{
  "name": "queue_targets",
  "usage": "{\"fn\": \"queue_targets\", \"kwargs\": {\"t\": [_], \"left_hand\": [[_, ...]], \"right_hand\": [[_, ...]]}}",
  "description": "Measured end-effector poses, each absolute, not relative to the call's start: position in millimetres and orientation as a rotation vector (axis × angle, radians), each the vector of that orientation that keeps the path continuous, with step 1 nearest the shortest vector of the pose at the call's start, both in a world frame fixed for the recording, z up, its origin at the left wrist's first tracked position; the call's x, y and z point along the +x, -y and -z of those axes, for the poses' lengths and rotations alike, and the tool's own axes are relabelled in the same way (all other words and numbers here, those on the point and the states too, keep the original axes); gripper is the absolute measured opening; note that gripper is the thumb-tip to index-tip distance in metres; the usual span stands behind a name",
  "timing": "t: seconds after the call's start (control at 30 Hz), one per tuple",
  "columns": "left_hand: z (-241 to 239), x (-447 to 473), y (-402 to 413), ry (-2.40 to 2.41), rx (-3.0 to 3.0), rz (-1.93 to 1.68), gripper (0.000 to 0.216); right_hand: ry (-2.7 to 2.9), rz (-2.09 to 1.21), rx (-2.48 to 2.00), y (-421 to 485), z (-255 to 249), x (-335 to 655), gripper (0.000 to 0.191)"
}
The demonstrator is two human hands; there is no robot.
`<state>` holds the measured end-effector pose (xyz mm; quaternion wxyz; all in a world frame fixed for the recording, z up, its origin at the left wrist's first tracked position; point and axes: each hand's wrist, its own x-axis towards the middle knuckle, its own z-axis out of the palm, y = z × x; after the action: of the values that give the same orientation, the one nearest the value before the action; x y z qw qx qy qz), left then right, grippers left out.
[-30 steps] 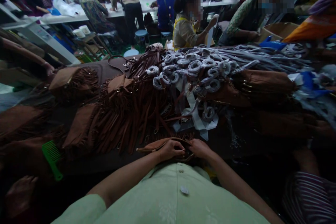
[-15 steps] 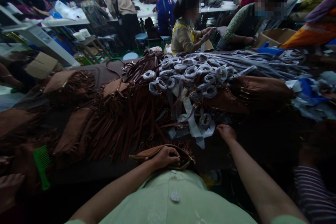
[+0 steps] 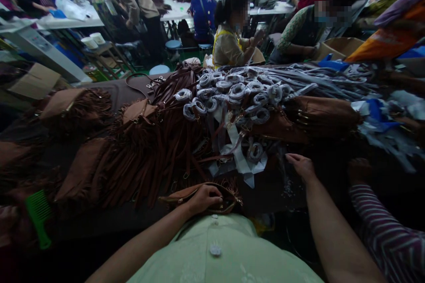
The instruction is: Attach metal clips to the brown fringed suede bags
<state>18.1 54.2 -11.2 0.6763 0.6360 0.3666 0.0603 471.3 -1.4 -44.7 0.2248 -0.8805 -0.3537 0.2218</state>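
A small brown fringed handbag [image 3: 181, 196] lies at the table's front edge, against my body, with its zipped mouth parted. My left hand [image 3: 204, 200] is closed at that mouth, its fingers curled over the bag's edge. To the right, my right hand [image 3: 302, 166] has thumb and fingers pinched together just above the dark table. Beside its fingertips is a thin clear film [image 3: 287, 181] with small pale specks; whether the fingers grip it is unclear. Coiled straps in clear wrapping [image 3: 255, 152] and a white paper strip [image 3: 239, 152] lie left of that hand.
More fringed bags [image 3: 83, 170] and loose brown straps spread across the left. Grey wrapped straps [image 3: 332, 80] are heaped at the back. A co-worker's hand in a striped sleeve [image 3: 368, 199] is close on my right. Another hand holds a green comb [image 3: 39, 216] at left.
My right hand has shifted right, and the speckled clear film now shows beside it. The striped-sleeved co-worker's hand has come closer. My left hand stays on the handbag.
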Motion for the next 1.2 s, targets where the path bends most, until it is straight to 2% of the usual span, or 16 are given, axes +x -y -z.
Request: {"fn": "queue_targets", "kwargs": {"t": [0.1, 0.27, 0.37, 0.47, 0.53, 0.67, 0.93, 1.2], "left_hand": [[9.4, 18.1, -55.7, -0.806, 1.435, -0.146, 0.023], [14.7, 15.2, -56.0, -0.780, 1.417, -0.141, 0.025], [20.6, 12.7, -55.0, -0.782, 1.372, -0.144, 0.027], [22.6, 10.8, -53.1, -0.780, 1.270, -0.143, 0.031], [20.6, 10.1, -51.9, -0.767, 1.239, -0.160, 0.032], [15.0, 8.4, -49.8, -0.764, 1.253, -0.202, 0.029], [19.3, 4.1, -46.7, -0.730, 1.238, -0.205, 0.028], [26.6, 6.2, -46.9, -0.779, 1.109, -0.199, 0.028]], "right_hand": [[0.821, -0.483, -2.287, 28.0, 18.2, 479.5, 0.053], [0.830, -0.244, -2.162, 44.2, -30.3, 433.4, 0.034], [1.112, -0.383, -2.025, 36.9, -59.0, 353.5, 0.028], [1.509, -0.716, -1.837, 29.3, -75.3, 255.3, 0.022], [1.647, -0.844, -1.853, 27.4, -75.6, 200.7, 0.020], [1.737, -0.823, -2.090, 29.9, -59.4, 149.0, 0.014], [1.673, -0.708, -2.371, 37.2, -40.7, 142.9, 0.007], [1.604, -0.751, -2.298, 40.0, -39.0, 141.0, 0.005]]}}
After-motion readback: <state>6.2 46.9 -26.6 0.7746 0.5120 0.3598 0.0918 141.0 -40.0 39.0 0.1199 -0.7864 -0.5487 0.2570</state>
